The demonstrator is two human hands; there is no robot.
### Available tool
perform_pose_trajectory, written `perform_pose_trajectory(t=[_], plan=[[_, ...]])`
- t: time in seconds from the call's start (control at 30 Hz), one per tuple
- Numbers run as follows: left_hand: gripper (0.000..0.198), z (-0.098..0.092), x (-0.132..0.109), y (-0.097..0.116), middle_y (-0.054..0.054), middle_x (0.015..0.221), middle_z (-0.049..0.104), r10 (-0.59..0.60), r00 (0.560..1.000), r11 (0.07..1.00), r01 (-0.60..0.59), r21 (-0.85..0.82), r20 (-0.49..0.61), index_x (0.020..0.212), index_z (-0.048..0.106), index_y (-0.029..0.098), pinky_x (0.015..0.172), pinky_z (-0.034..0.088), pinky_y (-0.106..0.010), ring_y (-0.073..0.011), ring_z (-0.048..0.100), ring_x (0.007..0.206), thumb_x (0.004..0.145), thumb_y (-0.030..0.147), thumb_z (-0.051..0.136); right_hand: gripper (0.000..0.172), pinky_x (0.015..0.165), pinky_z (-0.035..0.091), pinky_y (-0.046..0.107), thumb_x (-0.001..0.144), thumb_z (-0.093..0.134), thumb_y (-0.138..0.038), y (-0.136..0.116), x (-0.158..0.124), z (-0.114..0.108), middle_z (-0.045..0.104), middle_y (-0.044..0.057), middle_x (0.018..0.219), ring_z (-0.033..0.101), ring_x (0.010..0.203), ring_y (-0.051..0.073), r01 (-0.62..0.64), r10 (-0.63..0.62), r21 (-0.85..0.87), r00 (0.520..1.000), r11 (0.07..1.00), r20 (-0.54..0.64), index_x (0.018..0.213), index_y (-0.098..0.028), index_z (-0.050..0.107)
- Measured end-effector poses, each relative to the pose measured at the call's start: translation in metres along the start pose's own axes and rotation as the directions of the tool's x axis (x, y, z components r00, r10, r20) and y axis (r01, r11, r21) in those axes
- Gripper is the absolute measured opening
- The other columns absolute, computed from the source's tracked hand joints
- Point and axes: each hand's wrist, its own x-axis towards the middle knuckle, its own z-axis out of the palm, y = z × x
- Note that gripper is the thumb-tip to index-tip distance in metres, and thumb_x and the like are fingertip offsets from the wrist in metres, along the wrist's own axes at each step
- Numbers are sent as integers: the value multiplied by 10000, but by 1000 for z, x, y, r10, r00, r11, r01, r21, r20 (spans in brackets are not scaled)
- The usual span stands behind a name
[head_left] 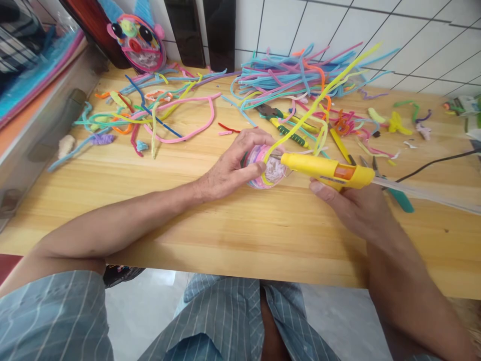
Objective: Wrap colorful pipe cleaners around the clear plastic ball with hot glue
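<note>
My left hand (248, 160) is closed around a small round craft piece (276, 173) wrapped in pastel pipe cleaners, with a clear crinkled middle. A long yellow pipe cleaner (300, 120) curves along its rim and sticks up to the upper right; my left fingers press near its lower end. My right hand (341, 203) grips a yellow hot glue gun (326, 169) from below. The gun's metal nozzle points left and meets the piece's edge beside the yellow pipe cleaner. A clear glue stick (424, 190) extends from the gun's back.
A heap of pipe cleaners (281, 75) lies at the back, with loose ones (180, 118) to the left. Green-and-yellow pliers (287, 131) rest behind the piece. A decorated face craft (139, 42) leans at the back left. A black cord (436, 163) crosses the right side. A plastic bin (48, 120) borders the left.
</note>
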Motion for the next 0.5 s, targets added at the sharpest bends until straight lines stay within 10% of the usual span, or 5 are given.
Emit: perform_pose_trajectory(t=[0.5], plan=[[452, -1, -1, -4, -103, 1510, 668, 81, 997, 997, -81, 6, 3, 1515, 618, 276, 1346, 479, -477, -268, 615, 1497, 1134, 519, 633, 383, 798, 644, 442, 1050, 653, -613, 5, -1, 7, 756, 40, 809, 712, 772, 263, 38, -37, 16, 998, 999, -60, 901, -267, 719]])
